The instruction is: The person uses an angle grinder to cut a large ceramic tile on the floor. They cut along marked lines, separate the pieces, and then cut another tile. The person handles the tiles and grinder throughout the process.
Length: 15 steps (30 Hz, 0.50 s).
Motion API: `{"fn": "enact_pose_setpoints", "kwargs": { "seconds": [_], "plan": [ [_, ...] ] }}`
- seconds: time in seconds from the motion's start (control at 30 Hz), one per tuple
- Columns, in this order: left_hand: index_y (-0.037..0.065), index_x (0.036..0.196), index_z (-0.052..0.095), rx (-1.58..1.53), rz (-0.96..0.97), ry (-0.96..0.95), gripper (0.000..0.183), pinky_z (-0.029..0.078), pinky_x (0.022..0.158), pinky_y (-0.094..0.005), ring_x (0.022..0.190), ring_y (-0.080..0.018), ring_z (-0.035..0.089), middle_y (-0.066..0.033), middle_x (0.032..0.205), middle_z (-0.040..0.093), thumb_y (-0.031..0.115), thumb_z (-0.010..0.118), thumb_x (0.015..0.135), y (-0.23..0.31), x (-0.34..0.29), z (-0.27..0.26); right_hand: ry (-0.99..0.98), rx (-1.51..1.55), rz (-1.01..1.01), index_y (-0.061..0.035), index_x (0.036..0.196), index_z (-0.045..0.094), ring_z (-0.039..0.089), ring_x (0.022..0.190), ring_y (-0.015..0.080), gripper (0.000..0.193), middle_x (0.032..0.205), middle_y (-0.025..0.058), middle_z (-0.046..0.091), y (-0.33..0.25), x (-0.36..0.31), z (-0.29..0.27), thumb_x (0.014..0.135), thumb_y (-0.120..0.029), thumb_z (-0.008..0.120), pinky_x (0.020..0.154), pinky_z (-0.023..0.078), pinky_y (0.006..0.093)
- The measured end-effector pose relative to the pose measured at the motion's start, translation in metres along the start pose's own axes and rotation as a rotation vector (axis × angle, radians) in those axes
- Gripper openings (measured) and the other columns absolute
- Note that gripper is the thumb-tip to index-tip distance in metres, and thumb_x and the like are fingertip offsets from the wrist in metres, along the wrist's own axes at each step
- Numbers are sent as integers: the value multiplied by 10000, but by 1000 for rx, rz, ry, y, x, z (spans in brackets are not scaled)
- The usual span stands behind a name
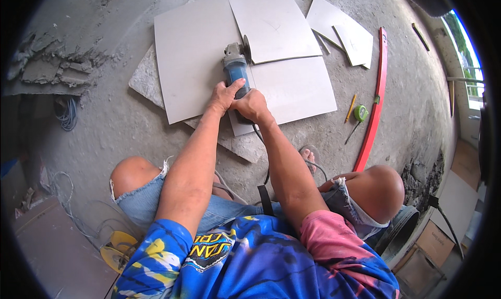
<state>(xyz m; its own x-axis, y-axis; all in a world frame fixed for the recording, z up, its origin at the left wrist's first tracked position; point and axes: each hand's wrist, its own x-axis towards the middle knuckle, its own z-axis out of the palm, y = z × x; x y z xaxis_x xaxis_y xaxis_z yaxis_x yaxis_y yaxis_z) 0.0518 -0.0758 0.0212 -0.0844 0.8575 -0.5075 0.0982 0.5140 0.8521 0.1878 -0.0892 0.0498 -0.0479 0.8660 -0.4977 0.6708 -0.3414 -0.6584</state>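
Shirt [261, 262] | bucket [399, 230] near-right of grinder [235, 70], contents unclear | left hand [224, 96], right hand [252, 106] gripping grinder; long axis fore-aft, disc [247, 49] forward

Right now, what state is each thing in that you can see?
Left hand, closed on the angle grinder
Right hand, closed on it too
Angle grinder, held; can't tell if running
Upper tile, lying over other tiles
Red level, lying on the floor
Green tape measure, on the floor
Yellow pencil, on the floor
Far-left cable, coiled
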Motion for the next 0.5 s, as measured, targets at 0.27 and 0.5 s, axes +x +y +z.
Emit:
{"fn": "enact_pose_setpoints", "kwargs": {
  "seconds": [0.27, 0.5],
  "plan": [
    [-100, 1077, 662, 7, 5, -26, 810, 545, 772, -359, 858, -238, 668, -168, 981, 694, 620, 797, 730, -5, 0, 0, 4, 7, 7, 129, 848, 717, 743, 826, 359, 672, 840, 275, 725, 0, -6, 0, 611, -489, 836, 766, 578, 405],
    [-111, 1072, 681, 27, -4, 6, 860, 548, 813, -394, 894, -286, 692, -213, 989, 713, 660, 779, 705, -7, -2, 1, -11, 6, -10, 134, 854, 715, 745, 831, 357, 688, 842, 278, 725, 2, -7, -1, 608, -496, 842, 766, 580, 408]
  ]
}}
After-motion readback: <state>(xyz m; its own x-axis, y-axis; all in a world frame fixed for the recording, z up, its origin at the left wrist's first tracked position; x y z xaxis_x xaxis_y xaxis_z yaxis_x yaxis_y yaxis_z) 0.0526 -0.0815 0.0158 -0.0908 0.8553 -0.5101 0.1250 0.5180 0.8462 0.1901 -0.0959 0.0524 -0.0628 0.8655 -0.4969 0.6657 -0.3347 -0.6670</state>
